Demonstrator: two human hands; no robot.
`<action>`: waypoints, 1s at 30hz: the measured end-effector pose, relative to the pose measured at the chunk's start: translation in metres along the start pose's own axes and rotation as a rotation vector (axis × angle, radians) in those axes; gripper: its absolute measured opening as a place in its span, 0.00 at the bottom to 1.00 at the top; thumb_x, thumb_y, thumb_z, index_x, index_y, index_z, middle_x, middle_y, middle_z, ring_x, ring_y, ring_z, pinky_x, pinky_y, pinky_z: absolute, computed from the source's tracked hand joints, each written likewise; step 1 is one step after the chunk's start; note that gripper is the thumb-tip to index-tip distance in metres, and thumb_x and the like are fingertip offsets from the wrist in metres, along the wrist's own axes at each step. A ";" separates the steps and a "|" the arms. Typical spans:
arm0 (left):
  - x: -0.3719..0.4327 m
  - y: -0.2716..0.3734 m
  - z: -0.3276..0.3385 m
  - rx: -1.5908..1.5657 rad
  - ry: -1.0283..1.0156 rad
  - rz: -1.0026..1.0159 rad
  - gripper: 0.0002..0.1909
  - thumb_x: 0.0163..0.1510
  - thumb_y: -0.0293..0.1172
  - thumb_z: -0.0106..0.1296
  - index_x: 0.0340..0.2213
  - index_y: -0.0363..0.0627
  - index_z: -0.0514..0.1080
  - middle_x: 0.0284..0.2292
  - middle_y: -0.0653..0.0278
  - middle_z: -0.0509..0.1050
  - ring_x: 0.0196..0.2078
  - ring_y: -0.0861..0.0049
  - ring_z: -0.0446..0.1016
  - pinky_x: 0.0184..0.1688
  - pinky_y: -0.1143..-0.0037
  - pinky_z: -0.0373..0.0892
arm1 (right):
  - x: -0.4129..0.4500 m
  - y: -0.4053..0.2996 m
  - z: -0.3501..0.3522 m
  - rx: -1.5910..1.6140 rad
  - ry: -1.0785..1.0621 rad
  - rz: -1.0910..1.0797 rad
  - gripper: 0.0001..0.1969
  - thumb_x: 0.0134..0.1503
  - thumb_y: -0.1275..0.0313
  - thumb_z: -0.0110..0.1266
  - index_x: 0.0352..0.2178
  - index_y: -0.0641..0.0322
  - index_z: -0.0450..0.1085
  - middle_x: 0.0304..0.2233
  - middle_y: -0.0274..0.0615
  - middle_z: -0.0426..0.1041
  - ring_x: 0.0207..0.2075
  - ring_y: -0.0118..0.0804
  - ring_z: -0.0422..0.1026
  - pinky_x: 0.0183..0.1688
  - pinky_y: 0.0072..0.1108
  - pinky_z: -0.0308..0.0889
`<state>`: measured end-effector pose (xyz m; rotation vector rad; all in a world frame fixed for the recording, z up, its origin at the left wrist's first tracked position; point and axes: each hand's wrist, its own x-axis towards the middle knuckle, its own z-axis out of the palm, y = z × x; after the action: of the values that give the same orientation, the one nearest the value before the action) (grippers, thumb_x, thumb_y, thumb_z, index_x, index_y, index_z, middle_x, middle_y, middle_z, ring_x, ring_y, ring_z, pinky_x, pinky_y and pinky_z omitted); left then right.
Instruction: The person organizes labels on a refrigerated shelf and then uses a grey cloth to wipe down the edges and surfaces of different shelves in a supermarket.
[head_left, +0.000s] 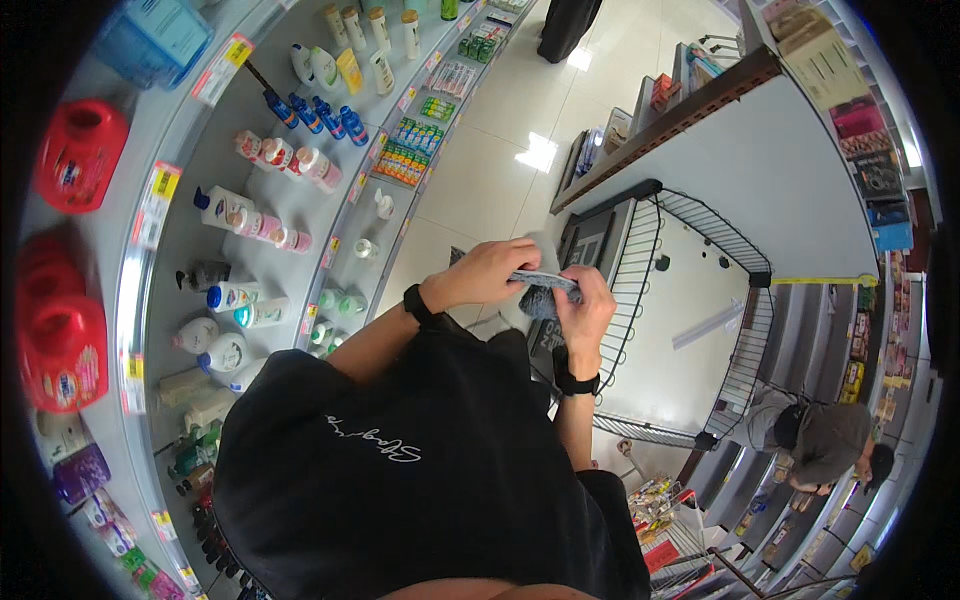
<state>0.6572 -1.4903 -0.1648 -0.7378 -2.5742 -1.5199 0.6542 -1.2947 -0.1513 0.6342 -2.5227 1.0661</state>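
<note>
My left hand and my right hand meet in front of my chest, fingers curled on opposite ends of a folded grey cloth. A darker, fuzzy grey part of the cloth hangs between the hands, and a paler grey piece stands up behind my left fingers. Whether these are all one cloth cannot be told. A black band circles each wrist. Beyond my right hand lies a wire-sided display bin with a white base and a clear plastic strip on it.
Store shelves with bottles, pump dispensers and red detergent jugs run along the left. A grey shelf panel rises at the upper right. Another person bends by shelves at the lower right, near a loaded shopping cart. Someone in dark clothing stands in the aisle.
</note>
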 end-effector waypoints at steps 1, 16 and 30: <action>0.003 -0.010 -0.006 -0.002 0.001 -0.011 0.09 0.41 0.22 0.52 0.26 0.40 0.64 0.27 0.58 0.66 0.30 0.57 0.69 0.29 0.66 0.64 | 0.011 0.006 0.008 0.005 -0.009 0.003 0.10 0.37 0.82 0.59 0.24 0.63 0.68 0.25 0.42 0.71 0.28 0.45 0.71 0.29 0.28 0.66; 0.163 -0.143 -0.060 0.148 0.530 -0.391 0.12 0.42 0.15 0.47 0.29 0.39 0.59 0.33 0.53 0.67 0.37 0.54 0.70 0.37 0.66 0.64 | 0.263 0.107 0.127 0.428 -0.415 -0.085 0.11 0.40 0.79 0.57 0.23 0.62 0.60 0.19 0.45 0.64 0.21 0.48 0.66 0.24 0.28 0.62; 0.300 -0.261 -0.143 -0.015 0.796 -0.464 0.29 0.39 0.10 0.34 0.44 0.41 0.70 0.43 0.53 0.73 0.50 0.66 0.70 0.52 0.74 0.63 | 0.442 0.173 0.202 0.696 -0.956 -0.136 0.11 0.54 0.71 0.57 0.36 0.64 0.67 0.29 0.37 0.72 0.25 0.24 0.70 0.27 0.17 0.66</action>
<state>0.2535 -1.6030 -0.2164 0.4434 -2.1564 -1.5000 0.1651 -1.4559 -0.1853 1.8400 -2.6627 1.9429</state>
